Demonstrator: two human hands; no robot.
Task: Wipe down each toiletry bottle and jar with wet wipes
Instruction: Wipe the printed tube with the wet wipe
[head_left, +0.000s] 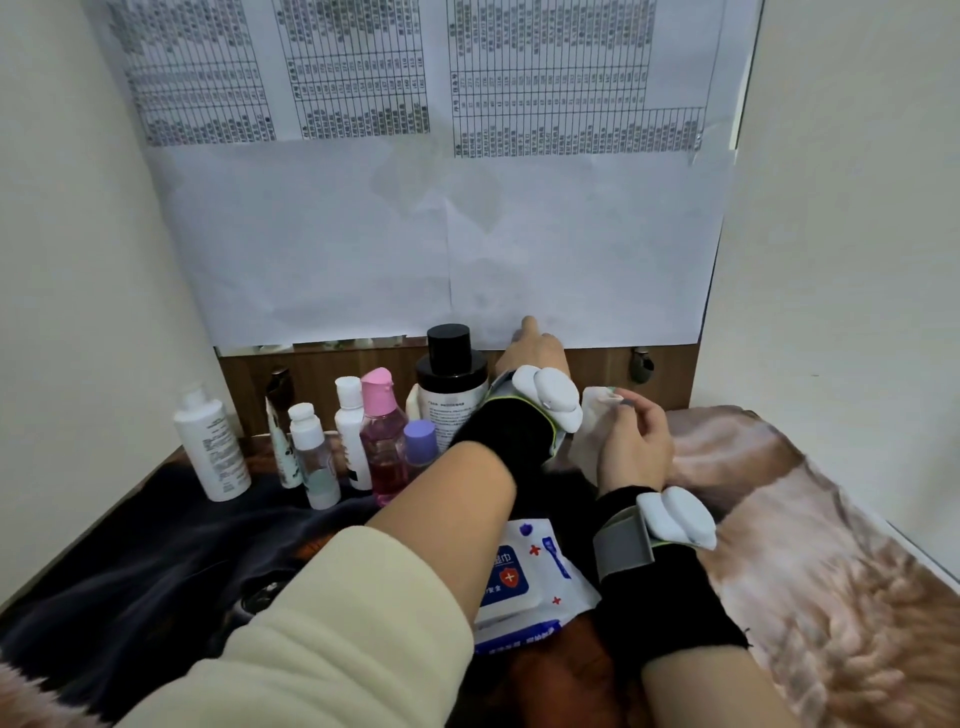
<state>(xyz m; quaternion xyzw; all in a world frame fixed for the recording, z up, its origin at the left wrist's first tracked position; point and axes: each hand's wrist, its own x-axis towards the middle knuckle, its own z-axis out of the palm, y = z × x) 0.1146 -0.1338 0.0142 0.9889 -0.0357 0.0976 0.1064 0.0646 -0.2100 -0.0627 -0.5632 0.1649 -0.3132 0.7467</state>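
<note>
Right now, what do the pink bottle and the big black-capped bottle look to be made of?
Pink bottle: clear glossy plastic, probably; the pink liquid shows through, under an opaque pink flip cap. Black-capped bottle: opaque white body with printed text and a smooth black cap; plastic or glass, I cannot tell.

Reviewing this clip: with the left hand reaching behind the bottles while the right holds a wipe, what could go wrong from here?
1. The left hand reaches past the tall white bottle with the black cap; its forearm crosses close over the small purple-capped bottle and the pink bottle with the pink flip cap, so pulling back could topple them.
2. The bottles stand packed on rumpled dark cloth, so one falling may knock over others.
3. The white wet wipe in the right hand hangs loose and could drag.
</note>
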